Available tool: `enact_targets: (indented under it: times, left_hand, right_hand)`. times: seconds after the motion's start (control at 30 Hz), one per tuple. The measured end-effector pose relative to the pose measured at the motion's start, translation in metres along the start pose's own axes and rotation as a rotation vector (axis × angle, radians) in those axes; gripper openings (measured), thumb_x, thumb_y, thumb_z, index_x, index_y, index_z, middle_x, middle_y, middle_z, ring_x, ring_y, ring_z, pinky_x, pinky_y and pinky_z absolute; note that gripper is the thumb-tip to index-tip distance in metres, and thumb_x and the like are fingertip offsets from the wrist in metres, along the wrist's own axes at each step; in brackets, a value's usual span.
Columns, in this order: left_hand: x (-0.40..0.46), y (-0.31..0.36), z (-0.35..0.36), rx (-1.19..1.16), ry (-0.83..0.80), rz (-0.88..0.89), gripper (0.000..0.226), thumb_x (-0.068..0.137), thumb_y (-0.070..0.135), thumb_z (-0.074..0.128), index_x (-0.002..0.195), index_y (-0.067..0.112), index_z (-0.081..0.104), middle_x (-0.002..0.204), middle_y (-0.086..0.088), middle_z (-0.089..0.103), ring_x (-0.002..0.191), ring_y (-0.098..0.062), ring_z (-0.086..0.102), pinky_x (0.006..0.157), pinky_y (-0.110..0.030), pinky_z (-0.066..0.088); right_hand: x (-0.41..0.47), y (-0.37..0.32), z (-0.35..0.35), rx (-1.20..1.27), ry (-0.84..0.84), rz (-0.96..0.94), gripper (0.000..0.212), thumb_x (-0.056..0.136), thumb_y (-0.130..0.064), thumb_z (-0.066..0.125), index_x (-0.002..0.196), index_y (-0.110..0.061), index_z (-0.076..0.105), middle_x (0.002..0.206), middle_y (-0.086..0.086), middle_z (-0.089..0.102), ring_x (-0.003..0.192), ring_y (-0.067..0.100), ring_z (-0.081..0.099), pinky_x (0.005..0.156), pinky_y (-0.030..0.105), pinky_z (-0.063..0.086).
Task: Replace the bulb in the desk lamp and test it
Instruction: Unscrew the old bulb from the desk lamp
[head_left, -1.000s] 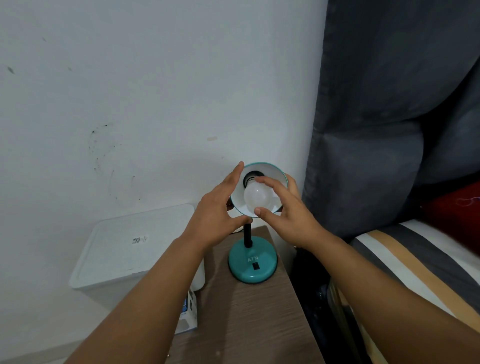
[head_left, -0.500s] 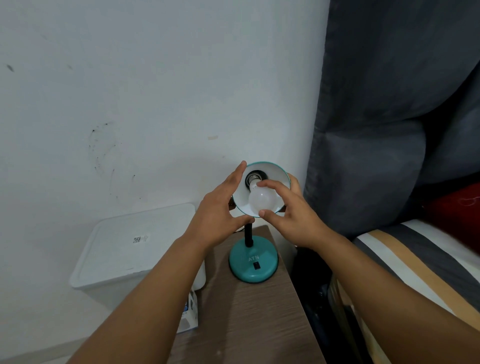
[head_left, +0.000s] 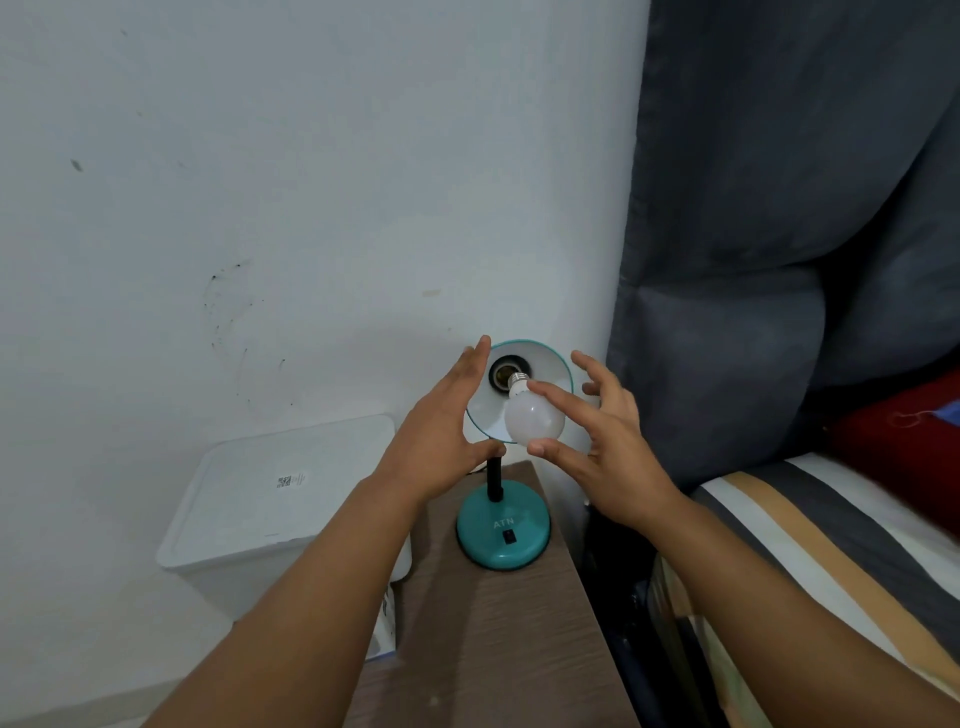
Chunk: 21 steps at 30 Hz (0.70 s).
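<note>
A teal desk lamp stands on a wooden side table, its round base (head_left: 503, 525) near the table's far right corner. Its shade (head_left: 545, 366) tilts toward me, white inside, with the dark socket (head_left: 505, 371) showing bare. My right hand (head_left: 597, 436) pinches a white frosted bulb (head_left: 534, 420) between thumb and index finger, just in front of the shade, its metal screw base pointing at the socket and a little out of it. My left hand (head_left: 441, 431) holds the shade's left rim, fingers straight along the edge and thumb under it.
A white lidded plastic bin (head_left: 270, 493) stands left of the wooden table (head_left: 493, 649), against the white wall. A small box is wedged between bin and table. A grey padded headboard and a bed with striped sheet (head_left: 831, 530) lie to the right.
The bulb has come out of the socket: my right hand drew it toward me and slightly down. My left hand stays on the shade's rim.
</note>
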<state>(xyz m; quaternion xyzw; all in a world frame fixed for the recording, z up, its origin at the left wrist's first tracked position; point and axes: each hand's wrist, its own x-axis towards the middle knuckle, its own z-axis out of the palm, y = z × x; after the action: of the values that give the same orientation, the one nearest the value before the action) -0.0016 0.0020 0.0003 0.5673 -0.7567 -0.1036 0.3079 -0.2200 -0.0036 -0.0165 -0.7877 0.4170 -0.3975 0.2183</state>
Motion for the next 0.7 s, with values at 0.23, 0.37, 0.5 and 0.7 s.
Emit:
enact_targets:
  times: [0.23,0.37,0.5,0.7]
  left_hand:
    - [-0.031,0.015,-0.012,-0.002,0.012,-0.076,0.112,0.082,0.034,0.081,0.159,0.033,0.0,0.167,0.013,0.009,0.153,-0.007,0.01,0.118,-0.021,0.015]
    - [-0.067,0.022,-0.012,-0.016,0.008,-0.152,0.106,0.085,0.04,0.078,0.161,0.031,0.004,0.167,0.012,0.011,0.154,-0.009,0.006,0.117,-0.021,0.012]
    - [-0.11,0.018,-0.002,0.004,-0.024,-0.215,0.104,0.087,0.042,0.075,0.161,0.029,0.003,0.167,0.013,0.006,0.154,-0.009,0.002,0.115,-0.018,0.008]
    - [-0.182,0.008,0.023,-0.048,-0.055,-0.323,0.099,0.089,0.048,0.07,0.16,0.029,0.003,0.153,0.025,-0.001,0.145,0.002,-0.005,0.117,-0.019,0.007]
  right_hand:
    - [-0.03,-0.014,-0.007,-0.009,-0.006,-0.006,0.057,0.077,-0.063,0.058,0.13,-0.066,0.036,0.114,-0.026,0.038,0.109,0.0,0.031,0.094,0.001,0.024]
    - [-0.051,-0.016,0.001,-0.038,-0.027,-0.018,0.059,0.08,-0.062,0.06,0.134,-0.064,0.037,0.112,-0.024,0.042,0.114,-0.001,0.032,0.095,0.003,0.026]
    - [-0.076,-0.017,0.019,-0.036,-0.059,-0.022,0.062,0.084,-0.048,0.07,0.134,-0.063,0.037,0.113,-0.023,0.043,0.111,0.0,0.034,0.096,0.006,0.027]
    - [-0.115,-0.015,0.053,-0.017,-0.126,-0.01,0.063,0.084,-0.042,0.073,0.134,-0.058,0.039,0.114,-0.013,0.046,0.107,0.007,0.036,0.095,0.002,0.024]
